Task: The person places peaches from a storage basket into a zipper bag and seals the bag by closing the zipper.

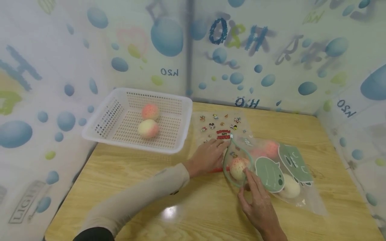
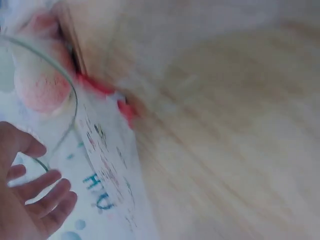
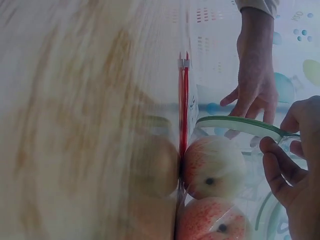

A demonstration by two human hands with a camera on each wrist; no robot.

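A clear zip bag (image 1: 268, 175) with a green dinosaur print lies on its side, its green-edged mouth (image 1: 252, 160) standing open toward the left. Several peaches are inside, one peach (image 1: 237, 168) right at the mouth. My right hand (image 1: 260, 205) pinches the near side of the mouth's green edge between thumb and fingers (image 3: 280, 165). At the far side of that mouth is my left hand (image 1: 208, 158), its fingers (image 2: 42, 187) loosely spread against the edge. Beneath the left hand, a second clear bag (image 1: 221, 122) with cartoon prints and a red zip lies flat.
A white perforated basket (image 1: 178, 142) stands at the back left of the wooden table (image 1: 193, 211). It holds a reddish peach (image 1: 150, 111) and a paler peach (image 1: 148, 129). Bubble-printed curtains (image 1: 169, 73) close in the table at the back and both sides.
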